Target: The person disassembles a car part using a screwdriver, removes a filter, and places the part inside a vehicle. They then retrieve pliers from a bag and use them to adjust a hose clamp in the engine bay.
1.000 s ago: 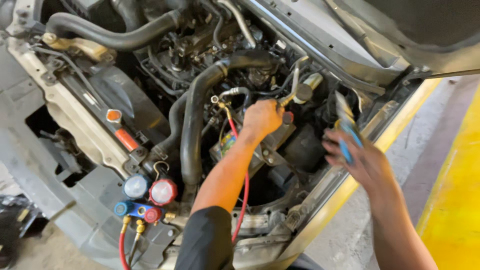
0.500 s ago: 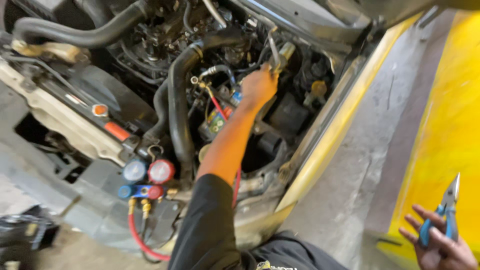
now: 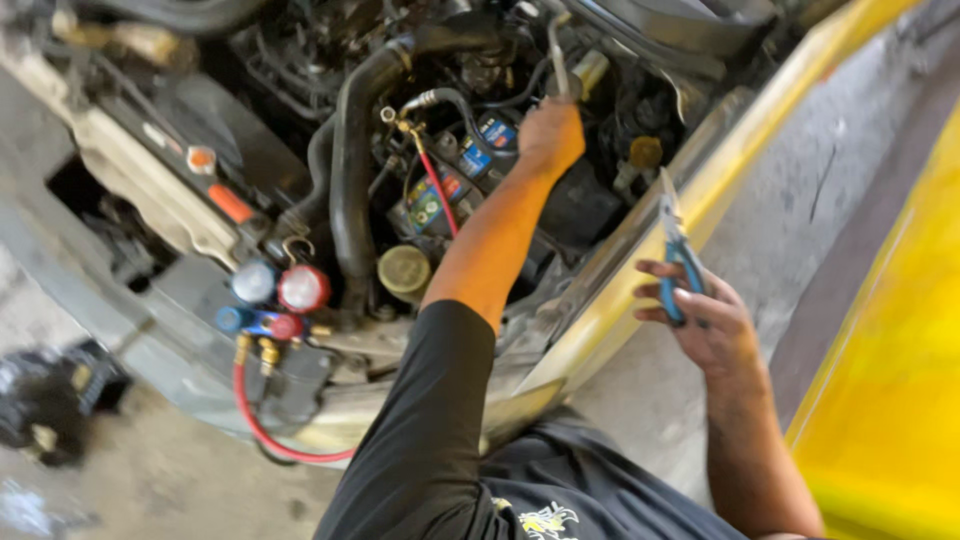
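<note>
Right hand (image 3: 705, 315) raised pliers (image 3: 675, 250) beside yellow fender (image 3: 640, 300).

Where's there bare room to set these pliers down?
Bare concrete floor lies between the car's yellow fender edge and the yellow surface at right. The engine bay around the left hand is crowded with hoses, and the gauge set fills the front.
</note>
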